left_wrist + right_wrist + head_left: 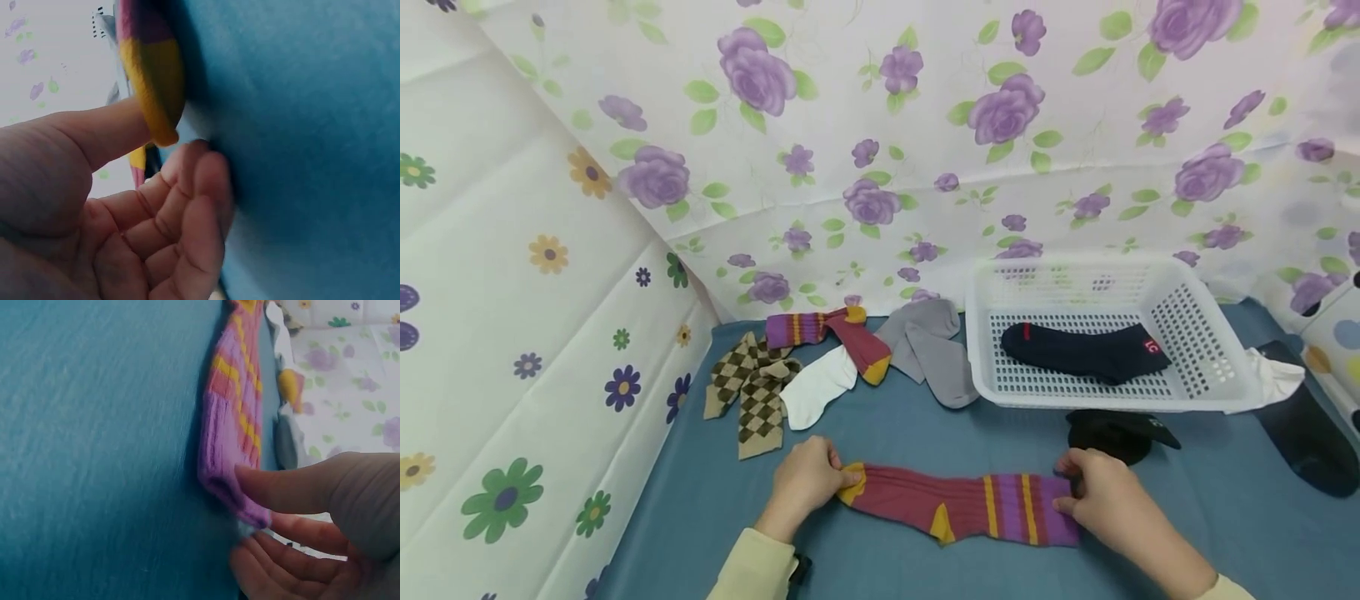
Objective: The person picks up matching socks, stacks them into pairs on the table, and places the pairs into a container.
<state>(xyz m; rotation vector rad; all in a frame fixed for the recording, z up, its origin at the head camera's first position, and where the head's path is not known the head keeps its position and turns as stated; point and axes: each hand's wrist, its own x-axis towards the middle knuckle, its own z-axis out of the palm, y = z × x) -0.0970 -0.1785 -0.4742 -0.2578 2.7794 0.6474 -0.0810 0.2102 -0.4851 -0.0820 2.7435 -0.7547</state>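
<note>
A long maroon sock (917, 492) lies stretched sideways on the blue cloth, with a yellow toe and heel and a purple cuff with yellow stripes. My left hand (808, 483) holds its toe end; in the left wrist view the thumb tip is hidden by the yellow toe (156, 87), and the other fingers curl below. At the opposite end my right hand (1101, 496) pinches the purple cuff (219, 450), the thumb on top and fingers beneath. A similar maroon and purple sock (861, 346) lies folded over at the back.
Brown argyle socks (760, 400), a white sock (820, 387) and grey socks (932, 350) lie behind. A white basket (1232, 367) holds a navy sock (1082, 354). Black socks (1108, 437) sit before it; another white sock (1273, 379) and a long black sock (1311, 437) lie right.
</note>
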